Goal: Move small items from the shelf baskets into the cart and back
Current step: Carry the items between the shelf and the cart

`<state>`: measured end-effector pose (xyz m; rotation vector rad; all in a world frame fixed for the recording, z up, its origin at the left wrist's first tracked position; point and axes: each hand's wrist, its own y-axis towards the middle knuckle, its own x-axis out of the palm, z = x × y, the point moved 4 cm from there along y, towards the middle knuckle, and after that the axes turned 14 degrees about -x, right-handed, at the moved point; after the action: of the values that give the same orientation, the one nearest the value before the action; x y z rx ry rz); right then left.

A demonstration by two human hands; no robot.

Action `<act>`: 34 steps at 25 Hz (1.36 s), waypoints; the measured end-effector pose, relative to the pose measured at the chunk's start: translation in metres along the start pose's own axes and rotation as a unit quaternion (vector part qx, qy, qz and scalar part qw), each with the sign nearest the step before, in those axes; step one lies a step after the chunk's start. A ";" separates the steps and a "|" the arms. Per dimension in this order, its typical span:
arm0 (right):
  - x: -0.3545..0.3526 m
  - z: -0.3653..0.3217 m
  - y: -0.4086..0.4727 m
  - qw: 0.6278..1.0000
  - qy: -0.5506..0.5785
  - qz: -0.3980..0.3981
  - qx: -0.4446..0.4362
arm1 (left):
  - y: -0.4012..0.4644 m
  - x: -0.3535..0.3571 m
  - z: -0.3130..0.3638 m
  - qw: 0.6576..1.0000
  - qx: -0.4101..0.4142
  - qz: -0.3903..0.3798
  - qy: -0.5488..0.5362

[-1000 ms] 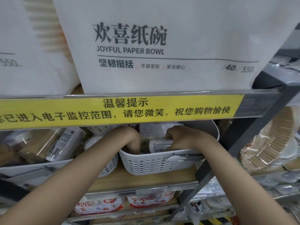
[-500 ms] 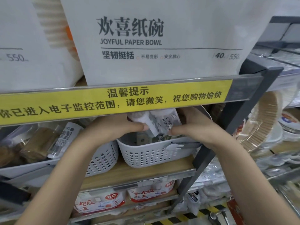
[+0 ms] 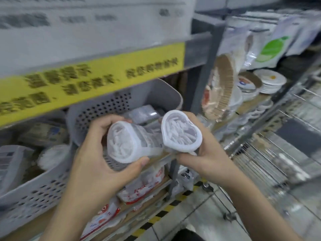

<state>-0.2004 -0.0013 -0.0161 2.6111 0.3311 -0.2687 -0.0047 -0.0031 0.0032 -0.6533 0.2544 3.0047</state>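
left hand [image 3: 97, 157]: fingers and thumb curled round a clear plastic tub of small white pieces [image 3: 125, 141], held in front of the shelf.
right hand [image 3: 206, 153]: curled round a second clear plastic tub of white pieces [image 3: 181, 131], its rim just beside the first.
basket: grey perforated plastic basket [image 3: 107, 106] on the shelf behind both tubs, packets inside.
cart: wire cart [image 3: 271, 153] at right.
sign: yellow shelf strip [image 3: 86, 84], blurred.
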 end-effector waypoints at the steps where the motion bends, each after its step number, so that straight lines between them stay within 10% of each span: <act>1: -0.008 0.005 -0.018 0.999 0.007 0.027 0.017 | -0.002 0.015 0.000 1.000 0.002 -0.026 0.004; 18: -0.184 0.083 -0.273 0.895 0.096 0.342 0.271 | -0.006 0.353 0.027 0.925 -0.051 -0.375 0.008; 34: -0.284 0.198 -0.334 0.744 0.073 0.537 0.391 | 0.080 0.567 -0.022 0.850 -0.169 -0.479 0.138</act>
<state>-0.5898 0.1329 -0.2654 3.0586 -1.5416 0.2822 -0.5182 -0.0745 -0.2413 -0.8894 -0.4755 1.9818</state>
